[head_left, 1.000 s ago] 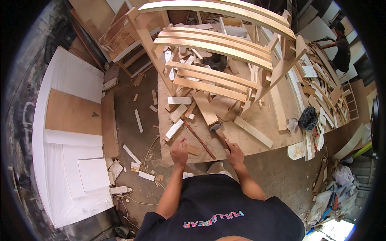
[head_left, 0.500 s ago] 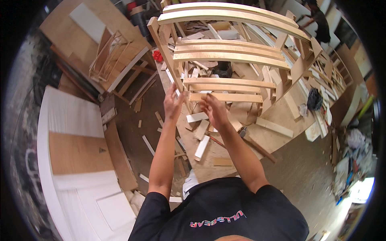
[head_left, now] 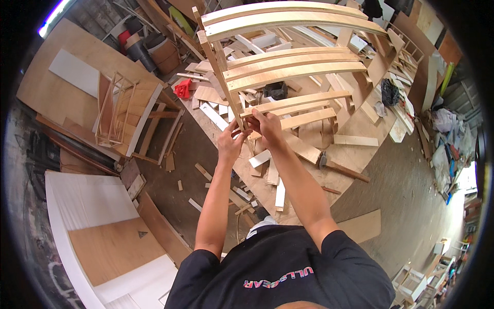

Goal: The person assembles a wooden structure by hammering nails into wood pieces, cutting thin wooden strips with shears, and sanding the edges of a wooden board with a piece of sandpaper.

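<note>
A tiered rack of pale wooden slats point(head_left: 303, 72) stands upright on the plywood worktable in front of me. My left hand point(head_left: 230, 146) is closed around the low part of its left post, fingertips against the wood. Just right of it, my right hand point(head_left: 266, 129) grips the rack where the lowest slats meet that post. The fingers of both hands nearly touch. Part of the joint is hidden behind them.
Wood offcuts lie over the plywood worktable point(head_left: 355, 155), with a hammer point(head_left: 339, 167) at its near right. A red plastic item point(head_left: 182, 88) lies on its left side. White-covered panels point(head_left: 87, 201) lean at left. A small wooden frame point(head_left: 114, 110) sits on stacked boards.
Both hands have closed in on the rack's lower left post, the right moving left and up to the slat ends. The view has shifted, with the rack's left side now nearer upright.
</note>
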`<state>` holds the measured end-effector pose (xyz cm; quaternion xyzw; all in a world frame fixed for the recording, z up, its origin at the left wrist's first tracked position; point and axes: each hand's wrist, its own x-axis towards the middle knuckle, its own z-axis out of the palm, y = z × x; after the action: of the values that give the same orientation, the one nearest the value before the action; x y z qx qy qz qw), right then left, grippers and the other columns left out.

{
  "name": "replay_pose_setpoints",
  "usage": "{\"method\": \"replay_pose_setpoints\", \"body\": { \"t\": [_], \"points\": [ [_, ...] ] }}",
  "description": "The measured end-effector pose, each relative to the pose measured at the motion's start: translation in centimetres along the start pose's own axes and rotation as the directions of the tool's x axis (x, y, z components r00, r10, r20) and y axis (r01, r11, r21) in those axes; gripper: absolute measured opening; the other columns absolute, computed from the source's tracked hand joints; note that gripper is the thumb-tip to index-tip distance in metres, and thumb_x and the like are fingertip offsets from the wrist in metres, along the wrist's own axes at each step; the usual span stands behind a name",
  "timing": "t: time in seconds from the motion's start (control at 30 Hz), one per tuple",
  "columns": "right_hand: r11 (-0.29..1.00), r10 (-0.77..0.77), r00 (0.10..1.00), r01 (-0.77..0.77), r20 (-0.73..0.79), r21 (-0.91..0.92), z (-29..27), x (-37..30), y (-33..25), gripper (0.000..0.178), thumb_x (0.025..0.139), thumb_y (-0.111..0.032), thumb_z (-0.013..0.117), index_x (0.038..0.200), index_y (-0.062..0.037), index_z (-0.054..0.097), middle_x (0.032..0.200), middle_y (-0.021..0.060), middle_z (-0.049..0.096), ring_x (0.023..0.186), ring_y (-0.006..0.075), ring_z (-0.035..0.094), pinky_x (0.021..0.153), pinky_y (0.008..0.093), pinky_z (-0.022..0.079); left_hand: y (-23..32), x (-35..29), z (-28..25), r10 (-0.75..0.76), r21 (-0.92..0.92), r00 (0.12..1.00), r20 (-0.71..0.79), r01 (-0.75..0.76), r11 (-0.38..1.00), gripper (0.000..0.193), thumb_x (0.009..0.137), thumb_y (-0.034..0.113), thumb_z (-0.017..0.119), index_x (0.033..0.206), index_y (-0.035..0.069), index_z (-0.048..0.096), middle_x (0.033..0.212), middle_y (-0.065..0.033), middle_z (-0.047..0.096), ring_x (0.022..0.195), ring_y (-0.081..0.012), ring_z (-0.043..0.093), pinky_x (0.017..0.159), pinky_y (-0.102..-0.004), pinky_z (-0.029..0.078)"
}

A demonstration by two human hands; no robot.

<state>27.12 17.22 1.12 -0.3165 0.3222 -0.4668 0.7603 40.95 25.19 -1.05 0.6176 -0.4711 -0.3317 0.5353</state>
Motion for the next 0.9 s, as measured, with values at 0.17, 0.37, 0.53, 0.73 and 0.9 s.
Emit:
{"method": "replay_pose_setpoints", "body": {
  "t": [0.17,0.37,0.53,0.73,0.9],
  "points": [
    [0.999,-0.011,0.997,0.007,-0.072,-0.046,-0.5,0.4,0.4,0.025,0.101,-0.017,0.066,0.11,0.0062,0.069,0.101,0.0139,0.075,0.087,0.0202,0.075,0.076,0.0307,0.061,1.0,0.3,0.5,0.028,-0.06,1.0,0.009,-0.027,0.998,0.065,0.087,0.005,0.083,0.148,0.005,0.059,0.137,-0.0097,0.066,0.115,-0.0205,0.071,0.095,-0.0342,0.06],
    [1.0,-0.023,0.999,0.023,-0.031,-0.016,-1.4,0.7,1.0,0.027,0.1,-0.017,0.066,0.11,0.008,0.068,0.101,0.016,0.075,0.088,0.0222,0.076,0.078,0.0322,0.062,0.1,0.2,1.0,-0.002,-0.187,1.0,0.004,0.003,0.982,0.064,0.087,0.006,0.086,0.144,0.0,0.057,0.131,-0.0104,0.068,0.116,-0.0218,0.07,0.097,-0.0348,0.06],
    [0.999,-0.011,0.999,0.009,-0.046,-0.05,-0.3,-0.4,0.1,0.028,0.1,-0.017,0.065,0.112,0.0081,0.069,0.102,0.0163,0.075,0.09,0.0225,0.076,0.079,0.0335,0.062,0.4,-0.1,0.9,-0.054,-0.335,0.999,0.002,0.052,0.941,0.06,0.088,0.0,0.083,0.141,-0.001,0.056,0.124,-0.0124,0.071,0.112,-0.0226,0.071,0.095,-0.0349,0.061],
    [0.998,0.009,1.0,-0.01,-0.024,-0.06,-0.8,-0.4,0.0,0.031,0.1,-0.019,0.064,0.113,0.0089,0.069,0.104,0.0166,0.075,0.091,0.0226,0.075,0.079,0.0332,0.061,1.7,-0.6,1.3,-0.062,-0.305,0.998,-0.026,0.051,0.951,0.06,0.087,-0.001,0.083,0.141,0.0,0.057,0.124,-0.0129,0.071,0.11,-0.0212,0.072,0.094,-0.033,0.061],
    [1.0,0.017,1.0,-0.018,-0.023,-0.022,-0.5,-0.3,-0.2,0.032,0.099,-0.02,0.063,0.112,0.0094,0.069,0.103,0.0169,0.075,0.09,0.0236,0.075,0.078,0.0344,0.061,1.4,-0.4,1.1,-0.048,-0.24,0.998,-0.027,0.04,0.97,0.06,0.086,-0.002,0.083,0.14,0.001,0.058,0.125,-0.0103,0.07,0.112,-0.0204,0.07,0.093,-0.0329,0.061]
  ]
}}
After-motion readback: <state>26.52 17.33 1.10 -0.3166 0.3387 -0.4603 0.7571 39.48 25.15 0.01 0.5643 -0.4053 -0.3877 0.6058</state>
